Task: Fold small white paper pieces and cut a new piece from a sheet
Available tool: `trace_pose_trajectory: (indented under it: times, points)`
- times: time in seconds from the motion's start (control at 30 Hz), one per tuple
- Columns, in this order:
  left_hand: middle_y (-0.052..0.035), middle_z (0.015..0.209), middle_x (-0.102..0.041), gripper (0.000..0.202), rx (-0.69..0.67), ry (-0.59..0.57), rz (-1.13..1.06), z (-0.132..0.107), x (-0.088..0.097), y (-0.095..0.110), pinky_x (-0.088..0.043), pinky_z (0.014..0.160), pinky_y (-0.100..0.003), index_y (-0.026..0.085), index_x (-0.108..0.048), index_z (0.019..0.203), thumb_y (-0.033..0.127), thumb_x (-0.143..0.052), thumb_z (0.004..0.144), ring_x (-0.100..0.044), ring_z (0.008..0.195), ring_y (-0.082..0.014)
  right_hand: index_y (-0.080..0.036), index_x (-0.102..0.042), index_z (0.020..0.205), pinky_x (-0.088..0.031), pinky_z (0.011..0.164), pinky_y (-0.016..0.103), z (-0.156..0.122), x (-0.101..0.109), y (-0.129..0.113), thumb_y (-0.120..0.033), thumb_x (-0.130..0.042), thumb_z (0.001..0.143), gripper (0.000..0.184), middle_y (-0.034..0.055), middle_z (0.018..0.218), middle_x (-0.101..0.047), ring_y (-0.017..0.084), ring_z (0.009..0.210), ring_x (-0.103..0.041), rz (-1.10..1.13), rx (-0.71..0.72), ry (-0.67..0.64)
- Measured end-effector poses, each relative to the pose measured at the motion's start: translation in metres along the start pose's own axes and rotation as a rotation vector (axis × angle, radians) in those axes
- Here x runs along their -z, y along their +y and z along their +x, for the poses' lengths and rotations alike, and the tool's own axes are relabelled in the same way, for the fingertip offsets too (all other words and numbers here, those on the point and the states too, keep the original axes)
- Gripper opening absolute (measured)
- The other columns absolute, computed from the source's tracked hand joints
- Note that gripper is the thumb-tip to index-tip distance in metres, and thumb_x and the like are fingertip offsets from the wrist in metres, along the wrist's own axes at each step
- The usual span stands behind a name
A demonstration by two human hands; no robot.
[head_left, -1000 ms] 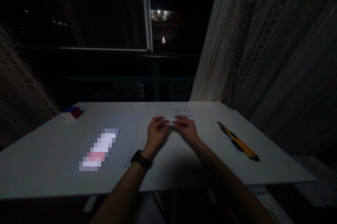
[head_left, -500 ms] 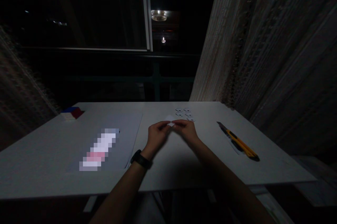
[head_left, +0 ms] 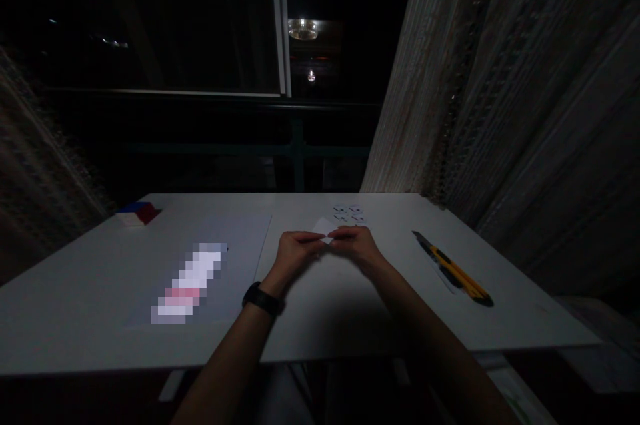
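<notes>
Dim room, dark window [head_left: 283, 32] behind, curtain [head_left: 405, 92] hanging at right. White table [head_left: 85, 292] fills the lower part of the view, weakly lit.

Both hands meet near the table's middle. Left hand [head_left: 294, 253], watch [head_left: 263, 300] on its wrist: thumb and fingers together, clamped on a small white slip [head_left: 323, 224]. Right hand [head_left: 357, 245] mirrors it, fingertips pinched on the same slip, the two sets of tips close to touching. Slip sits between them, its far part showing beyond the fingers. Light too poor to say whether it is folded or a single layer.

Just beyond the right hand: marked pieces [head_left: 347, 214] in rows, flat on the table. Left of the hands: sheet [head_left: 250, 252], partly covered by a pixelated patch [head_left: 186, 282]; cube [head_left: 140, 213] near the far left corner. At right: cutter [head_left: 453, 272], yellow and black, lying aslant, blade end pointing away, well apart from both hands.

Step in hand, by my judgement: close two-handed fingertip work on the slip. Next move calls for light, even pressure from both pinches, since so small a piece could crease or skew.
</notes>
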State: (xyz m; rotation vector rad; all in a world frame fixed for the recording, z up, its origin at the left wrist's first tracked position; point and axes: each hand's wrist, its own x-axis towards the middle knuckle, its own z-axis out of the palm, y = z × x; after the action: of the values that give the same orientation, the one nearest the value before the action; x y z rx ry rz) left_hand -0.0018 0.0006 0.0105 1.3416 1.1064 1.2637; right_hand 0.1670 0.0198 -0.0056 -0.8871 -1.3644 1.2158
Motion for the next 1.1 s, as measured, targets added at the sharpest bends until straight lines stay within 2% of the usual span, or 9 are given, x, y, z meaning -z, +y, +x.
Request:
trace_pose_trajectory:
  times: [0.17, 0.37, 0.57, 0.77, 0.9, 1.1]
  points:
    - [-0.0089, 0.060, -0.068, 0.026, 0.024, -0.021, -0.060, 0.0016, 0.0006, -0.0041, -0.048, 0.051, -0.027, 0.007, -0.071, 0.075, 0.020, -0.074, 0.052, -0.060, 0.050, -0.0154, -0.016, -0.071, 0.072, -0.046, 0.062, 0.030, -0.0001, -0.0009, -0.0008, -0.022, -0.078, 0.045, 0.028, 0.0026, 0.064, -0.067, 0.015, 0.059, -0.060, 0.025, -0.083, -0.012]
    - [-0.0103, 0.065, -0.069, 0.027, -0.041, -0.023, 0.052, 0.0035, 0.0028, -0.0072, -0.048, 0.053, -0.027, 0.009, -0.072, 0.076, 0.025, -0.075, 0.054, -0.060, 0.054, -0.0159, -0.015, -0.071, 0.070, -0.048, 0.062, 0.031, 0.0005, 0.0014, 0.0015, -0.024, -0.079, 0.045, 0.027, 0.0036, 0.063, -0.068, 0.016, 0.059, -0.061, 0.033, -0.061, 0.012]
    - [-0.0100, 0.064, -0.069, 0.029, -0.023, -0.072, 0.048, 0.0032, 0.0037, -0.0065, -0.049, 0.052, -0.028, 0.008, -0.072, 0.078, 0.026, -0.075, 0.055, -0.060, 0.051, -0.0161, -0.014, -0.071, 0.070, -0.052, 0.060, 0.033, -0.0006, 0.0004, 0.0011, -0.024, -0.080, 0.046, 0.028, 0.0047, 0.060, -0.067, 0.017, 0.056, -0.063, 0.133, -0.145, -0.034]
    - [-0.0101, 0.069, -0.069, 0.031, -0.050, -0.078, 0.018, 0.0004, 0.0044, -0.0016, -0.050, 0.059, -0.030, 0.009, -0.071, 0.081, 0.027, -0.074, 0.057, -0.062, 0.058, -0.0174, -0.014, -0.071, 0.073, -0.052, 0.067, 0.036, -0.0013, 0.0022, -0.0009, -0.023, -0.080, 0.045, 0.031, 0.0054, 0.064, -0.069, 0.018, 0.061, -0.065, 0.152, -0.107, -0.041]
    - [-0.0110, 0.075, -0.070, 0.033, -0.052, -0.100, -0.032, -0.0001, 0.0054, -0.0014, -0.051, 0.066, -0.031, 0.009, -0.070, 0.083, 0.027, -0.075, 0.056, -0.064, 0.067, -0.0192, -0.015, -0.071, 0.074, -0.051, 0.065, 0.034, -0.0003, 0.0031, 0.0008, -0.022, -0.080, 0.044, 0.031, 0.0048, 0.063, -0.069, 0.018, 0.060, -0.064, 0.123, -0.098, -0.016]
    - [-0.0092, 0.072, -0.069, 0.036, -0.025, -0.111, -0.097, 0.0012, 0.0040, -0.0047, -0.051, 0.064, -0.031, 0.010, -0.068, 0.085, 0.025, -0.076, 0.054, -0.063, 0.064, -0.0181, -0.016, -0.072, 0.070, -0.050, 0.063, 0.032, 0.0011, 0.0008, 0.0031, -0.023, -0.079, 0.044, 0.029, 0.0039, 0.062, -0.068, 0.017, 0.058, -0.063, 0.117, -0.073, 0.031]
